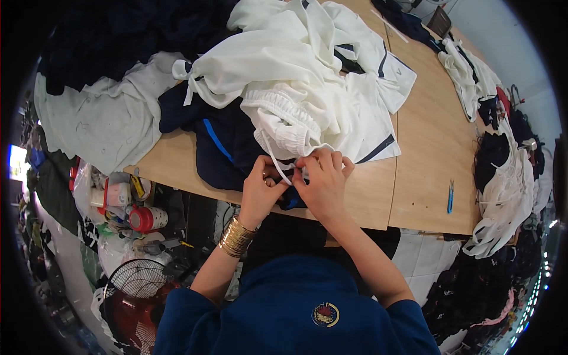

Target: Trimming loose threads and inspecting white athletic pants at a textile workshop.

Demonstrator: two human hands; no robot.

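Observation:
White drawstring shorts [284,112] with a gathered elastic waistband lie bunched at the front of the table, on top of other white garments. My left hand [262,188] pinches the white drawstring [273,155] just below the waistband; gold bangles ring that wrist. Close beside it, my right hand [323,180] has its fingers curled at the waistband edge and the cord, thumb and forefinger pressed together. The fingertips of both hands nearly meet, and the bit of cord between them is partly hidden. Under the white pile sits a dark navy garment [222,139] with a blue stripe.
The wooden table [426,160] bears blue thread snips [451,196] at right. White straps and cloth [506,189] hang over its right edge. Light grey cloth [100,118] drapes over the left edge. Below left are a red-lidded jar [148,219] and a fan [133,290].

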